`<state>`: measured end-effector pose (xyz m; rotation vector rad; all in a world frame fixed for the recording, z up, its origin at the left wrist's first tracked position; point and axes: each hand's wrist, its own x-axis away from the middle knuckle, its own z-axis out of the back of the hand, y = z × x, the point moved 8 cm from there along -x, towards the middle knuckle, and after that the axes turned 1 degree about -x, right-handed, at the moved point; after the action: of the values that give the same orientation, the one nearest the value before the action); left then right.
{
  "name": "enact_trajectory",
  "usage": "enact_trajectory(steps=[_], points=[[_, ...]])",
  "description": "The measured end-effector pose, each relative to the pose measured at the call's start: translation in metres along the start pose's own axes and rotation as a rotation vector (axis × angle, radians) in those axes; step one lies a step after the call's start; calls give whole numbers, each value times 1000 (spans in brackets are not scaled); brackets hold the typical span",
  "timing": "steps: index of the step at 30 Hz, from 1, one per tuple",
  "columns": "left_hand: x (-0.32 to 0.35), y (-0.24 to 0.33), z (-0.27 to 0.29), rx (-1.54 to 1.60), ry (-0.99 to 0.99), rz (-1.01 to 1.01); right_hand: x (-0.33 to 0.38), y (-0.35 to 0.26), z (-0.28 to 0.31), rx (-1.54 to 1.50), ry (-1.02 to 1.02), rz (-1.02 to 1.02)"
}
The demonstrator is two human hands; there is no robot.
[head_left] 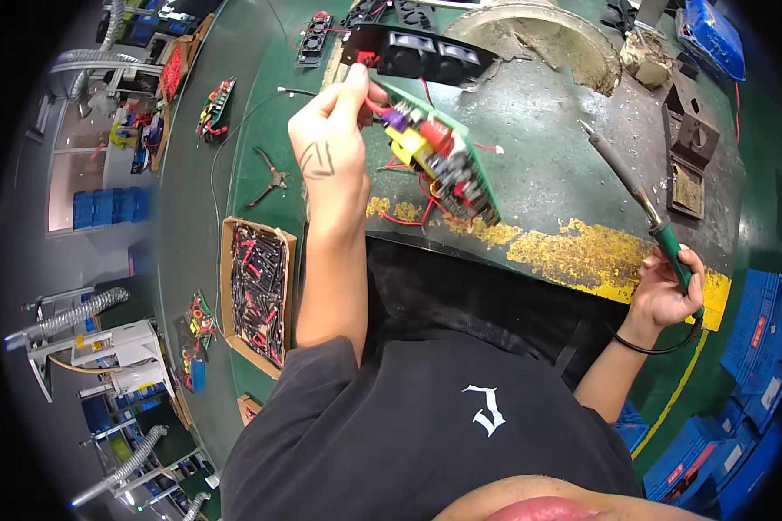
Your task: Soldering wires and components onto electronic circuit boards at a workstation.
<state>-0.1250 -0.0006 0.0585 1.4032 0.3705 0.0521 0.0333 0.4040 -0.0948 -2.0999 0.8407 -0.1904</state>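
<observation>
My left hand (pixel 343 122) is closed, pinching the upper end of a green circuit board (pixel 439 161) above the worktable. The board hangs tilted, crowded with yellow, red and purple parts, and red wires trail below it. Right behind my fingertips lies a black panel with two fans (pixel 426 59); whether the fingers also grip its red wires, I cannot tell. Wrapped around the green handle of a soldering iron (pixel 672 252), my right hand (pixel 669 291) is closed near the table's front right edge. The iron's tip points up and to the left, apart from the board.
Beside my left arm stands a cardboard box (pixel 226 300) full of black and red pieces, with pliers (pixel 274 178) beyond it. A brown metal bracket (pixel 688 143) sits at the right, a round worn basin (pixel 539 30) at the back. Blue crates (pixel 760 334) stack at the right.
</observation>
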Motion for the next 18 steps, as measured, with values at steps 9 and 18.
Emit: enact_trajectory(steps=[9, 18], points=[[-18, -7, -44, -528, 137, -438, 1, -2, -4, 15, -13, 2], [15, 1, -68, -737, 269, -807, -1, -2, -7, 8, -28, -8]])
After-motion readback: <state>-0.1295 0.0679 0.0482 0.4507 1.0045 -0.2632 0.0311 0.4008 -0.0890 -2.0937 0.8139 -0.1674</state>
